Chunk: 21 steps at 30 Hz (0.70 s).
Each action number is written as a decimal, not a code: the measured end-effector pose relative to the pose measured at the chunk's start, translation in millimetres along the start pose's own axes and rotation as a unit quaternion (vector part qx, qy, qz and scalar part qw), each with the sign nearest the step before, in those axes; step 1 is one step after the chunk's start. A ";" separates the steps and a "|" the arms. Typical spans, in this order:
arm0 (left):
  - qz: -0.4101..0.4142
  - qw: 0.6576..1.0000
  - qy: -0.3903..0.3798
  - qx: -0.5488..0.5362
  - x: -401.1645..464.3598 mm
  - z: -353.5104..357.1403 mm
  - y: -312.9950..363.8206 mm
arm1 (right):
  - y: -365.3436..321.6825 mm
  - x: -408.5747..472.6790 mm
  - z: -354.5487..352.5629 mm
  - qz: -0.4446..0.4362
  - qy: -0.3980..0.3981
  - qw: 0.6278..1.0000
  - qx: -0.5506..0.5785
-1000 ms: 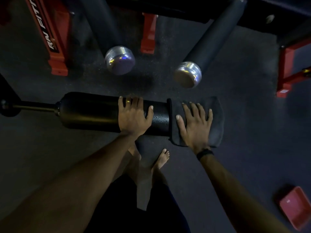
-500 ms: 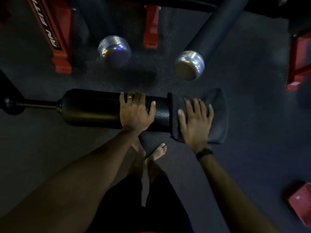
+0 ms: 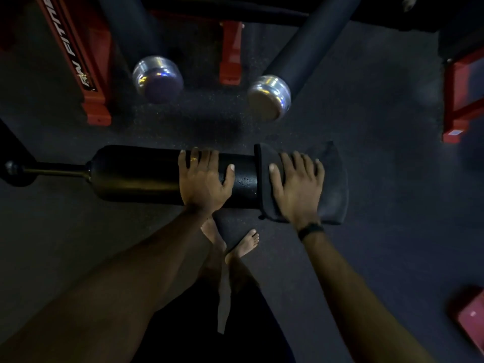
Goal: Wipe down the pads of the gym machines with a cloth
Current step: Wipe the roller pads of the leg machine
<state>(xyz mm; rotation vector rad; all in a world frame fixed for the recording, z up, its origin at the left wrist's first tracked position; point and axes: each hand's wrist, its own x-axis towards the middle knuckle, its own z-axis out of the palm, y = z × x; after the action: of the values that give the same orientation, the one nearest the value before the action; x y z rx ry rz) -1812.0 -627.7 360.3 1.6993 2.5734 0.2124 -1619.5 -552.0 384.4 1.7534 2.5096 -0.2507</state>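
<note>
A black cylindrical roller pad (image 3: 141, 174) lies across the middle of the view on a thin metal bar (image 3: 52, 169). A dark grey cloth (image 3: 334, 179) is draped over the pad's right end. My right hand (image 3: 298, 187) lies flat on the cloth with fingers spread, pressing it onto the pad. My left hand (image 3: 204, 179) rests flat on the bare pad just left of the cloth, with a ring on one finger.
Two more dark roller pads with shiny metal end caps (image 3: 157, 77) (image 3: 269, 96) hang beyond. Red machine frame parts (image 3: 86, 74) (image 3: 230, 51) (image 3: 458, 100) stand on the dark rubber floor. A red object (image 3: 471, 320) lies at lower right. My bare feet (image 3: 243, 244) are under the pad.
Both hands keep their places on the pad and cloth. The view has shifted slightly; the cloth and right hand sit a little higher on the roller.
</note>
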 end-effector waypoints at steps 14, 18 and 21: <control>0.010 1.000 0.027 -0.007 -11.6 6.4 -0.9 | 1.0 80.9 -7.8 0.058 -0.200 0.978 0.025; 0.012 0.999 0.025 -0.024 -39.7 9.6 -5.9 | 4.0 7.7 1.5 -0.008 0.011 1.000 0.021; 0.005 0.998 0.019 -0.066 -62.5 5.5 -3.6 | 16.9 -35.6 13.8 -0.050 0.042 0.998 0.014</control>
<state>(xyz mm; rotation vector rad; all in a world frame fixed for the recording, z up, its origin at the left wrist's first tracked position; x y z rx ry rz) -1789.9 -685.9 352.3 1.6781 2.5158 0.4095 -1591.9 -581.7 374.6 1.6836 2.6694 -0.2239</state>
